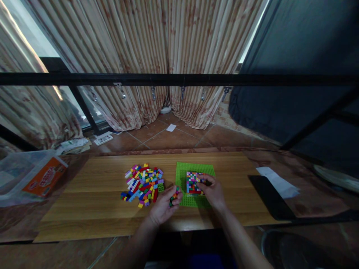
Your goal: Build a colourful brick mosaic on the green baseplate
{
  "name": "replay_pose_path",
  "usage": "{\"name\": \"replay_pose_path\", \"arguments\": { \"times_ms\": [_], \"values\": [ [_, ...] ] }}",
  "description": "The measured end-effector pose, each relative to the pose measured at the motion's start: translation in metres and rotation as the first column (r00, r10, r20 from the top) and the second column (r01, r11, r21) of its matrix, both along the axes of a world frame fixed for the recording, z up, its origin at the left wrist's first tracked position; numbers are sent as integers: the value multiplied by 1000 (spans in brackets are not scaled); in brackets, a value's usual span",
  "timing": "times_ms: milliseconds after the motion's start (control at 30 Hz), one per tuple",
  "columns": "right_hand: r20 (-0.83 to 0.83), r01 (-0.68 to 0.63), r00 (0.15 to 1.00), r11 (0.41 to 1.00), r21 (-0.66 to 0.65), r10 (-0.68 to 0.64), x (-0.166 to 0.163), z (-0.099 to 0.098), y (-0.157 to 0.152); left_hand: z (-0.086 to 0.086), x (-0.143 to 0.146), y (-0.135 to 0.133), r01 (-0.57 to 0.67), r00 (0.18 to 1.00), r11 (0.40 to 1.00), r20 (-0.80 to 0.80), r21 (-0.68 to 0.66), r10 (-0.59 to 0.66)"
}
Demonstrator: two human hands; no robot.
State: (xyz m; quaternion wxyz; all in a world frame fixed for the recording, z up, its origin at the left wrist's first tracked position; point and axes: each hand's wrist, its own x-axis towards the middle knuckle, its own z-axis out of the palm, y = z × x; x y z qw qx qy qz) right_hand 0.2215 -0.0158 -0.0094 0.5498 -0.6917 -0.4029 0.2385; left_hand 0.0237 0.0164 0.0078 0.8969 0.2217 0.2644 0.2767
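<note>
A green studded baseplate point(195, 202) lies on the wooden table. On its middle stands a multicoloured block of toy bricks point(193, 183), built in rows. My right hand point(214, 193) is over the right side of that block, thumb and fingers bent together at its top; whatever they pinch is hidden. My left hand point(164, 207), palm turned up and fingers curled, holds several small toy bricks point(175, 194), green and orange among them, at the baseplate's left edge. Left of this hand a loose pile of mixed bricks point(143, 184) is spread on the table.
The wooden table point(92, 194) runs across in front of me. A black flat panel point(270, 198) and white paper point(277, 182) lie at the right. At the far left stands a clear plastic bin point(17, 175) with an orange label. A dark metal bar point(168, 79) crosses before the curtains.
</note>
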Motion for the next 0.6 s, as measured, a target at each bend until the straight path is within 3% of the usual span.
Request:
{"name": "replay_pose_path", "arguments": {
  "times_ms": [333,500,600],
  "values": [
    [-1,-26,1000,1000,-2,26,-1,4,0,-2,0,-2,-27,999,1000,-29,10,27],
    [295,-26,955,995,97,-4,-29,27,-13,-3,0,-2,-34,999,999,-12,16,34],
    [407,-203,899,977,59,162,-55,40,-17,-1,1,-2,-57,998,998,-32,21,57]
  ]
}}
